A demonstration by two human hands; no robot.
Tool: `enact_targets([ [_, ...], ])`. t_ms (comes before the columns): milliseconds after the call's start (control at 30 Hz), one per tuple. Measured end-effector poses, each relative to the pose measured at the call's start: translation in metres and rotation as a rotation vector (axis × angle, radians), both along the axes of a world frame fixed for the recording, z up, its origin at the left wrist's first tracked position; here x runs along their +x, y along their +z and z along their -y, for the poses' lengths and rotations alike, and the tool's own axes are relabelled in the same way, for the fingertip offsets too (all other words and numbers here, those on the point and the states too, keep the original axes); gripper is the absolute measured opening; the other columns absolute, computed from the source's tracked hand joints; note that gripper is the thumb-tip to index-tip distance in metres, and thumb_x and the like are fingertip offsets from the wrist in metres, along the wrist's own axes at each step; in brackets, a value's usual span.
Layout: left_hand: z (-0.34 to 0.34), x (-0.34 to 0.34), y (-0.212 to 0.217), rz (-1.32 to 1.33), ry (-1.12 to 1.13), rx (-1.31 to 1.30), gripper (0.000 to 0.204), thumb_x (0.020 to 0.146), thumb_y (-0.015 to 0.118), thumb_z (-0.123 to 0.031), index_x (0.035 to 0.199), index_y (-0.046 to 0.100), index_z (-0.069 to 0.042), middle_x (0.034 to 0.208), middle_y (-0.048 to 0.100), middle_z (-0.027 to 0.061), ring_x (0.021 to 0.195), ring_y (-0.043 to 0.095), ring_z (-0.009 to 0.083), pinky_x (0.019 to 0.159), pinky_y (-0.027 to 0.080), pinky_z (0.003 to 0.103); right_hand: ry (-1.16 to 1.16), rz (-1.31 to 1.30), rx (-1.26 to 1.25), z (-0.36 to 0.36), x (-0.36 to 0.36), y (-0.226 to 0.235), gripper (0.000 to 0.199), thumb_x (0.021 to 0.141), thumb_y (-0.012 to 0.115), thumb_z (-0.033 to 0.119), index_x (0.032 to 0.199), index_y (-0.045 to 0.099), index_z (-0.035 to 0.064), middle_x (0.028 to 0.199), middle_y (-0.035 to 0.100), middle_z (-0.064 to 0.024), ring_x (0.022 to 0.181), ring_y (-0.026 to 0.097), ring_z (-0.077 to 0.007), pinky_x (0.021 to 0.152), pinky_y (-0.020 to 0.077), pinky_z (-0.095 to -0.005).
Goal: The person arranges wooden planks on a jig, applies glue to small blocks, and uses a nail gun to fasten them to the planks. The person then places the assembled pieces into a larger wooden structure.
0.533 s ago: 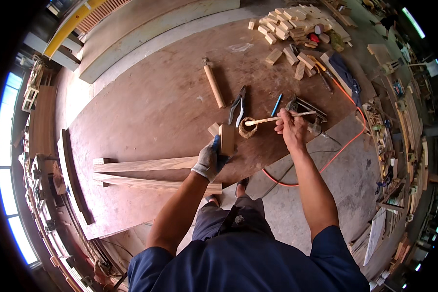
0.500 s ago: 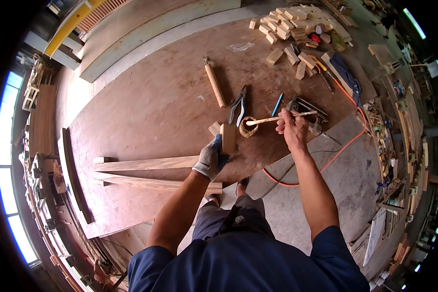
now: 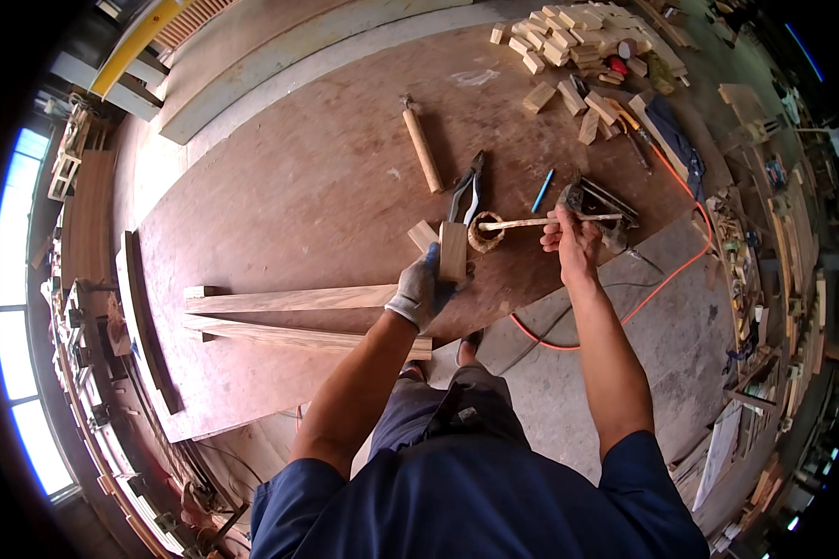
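My left hand, in a white and blue work glove, is closed around a short wooden block held up over the table's near edge. Another small wood piece shows just beyond it; whether it touches the block I cannot tell. With its fingers pinched, my bare right hand grips a thin wooden stick lying nearly level. The stick's pale, coated tip is at the far left rim of a small round crusted pot, right beside the block.
Beyond the pot lie pliers, a hammer and a blue pen. A nail gun with an orange hose sits at right. Two long wooden strips stretch left. Wood blocks are piled at the far right.
The stick's tip has shifted from over the pot's middle to its far left rim. My left hand still holds the block. The whole view has shifted slightly.
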State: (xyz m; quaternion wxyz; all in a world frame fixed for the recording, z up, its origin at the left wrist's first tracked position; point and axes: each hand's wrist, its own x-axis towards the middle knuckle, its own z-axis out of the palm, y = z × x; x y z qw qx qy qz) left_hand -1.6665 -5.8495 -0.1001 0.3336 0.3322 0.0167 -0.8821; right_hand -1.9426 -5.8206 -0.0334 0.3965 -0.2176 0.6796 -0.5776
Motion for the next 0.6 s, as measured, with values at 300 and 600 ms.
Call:
enact_targets([
  [300, 0.001, -0.004, -0.025, -0.065, -0.002, -0.005, 0.049, 0.112, 0.052, -0.041, 0.141, 0.054, -0.001, 0.122, 0.068, 0.0199, 0.107, 0.067, 0.042, 0.094, 0.057, 0.054, -0.057, 0.1, -0.043, -0.014, -0.013, 0.007, 0.034, 0.104, 0.071, 0.037, 0.1, 0.073, 0.0035, 0.074, 0.07, -0.0038, 0.057, 0.067, -0.014, 0.049, 0.0543, -0.0279],
  [600, -0.001, -0.008, -0.016, -0.161, -0.082, -0.003, 0.054, 0.112, 0.052, -0.043, 0.146, 0.053, -0.001, 0.128, 0.068, 0.0219, 0.109, 0.068, 0.0407, 0.095, 0.058, 0.052, 0.08, 0.195, -0.135, -0.033, 0.022, 0.039, 0.031, 0.104, 0.071, 0.032, 0.1, 0.072, 0.0007, 0.072, 0.069, -0.0063, 0.055, 0.065, -0.0152, 0.051, 0.0532, -0.0283],
])
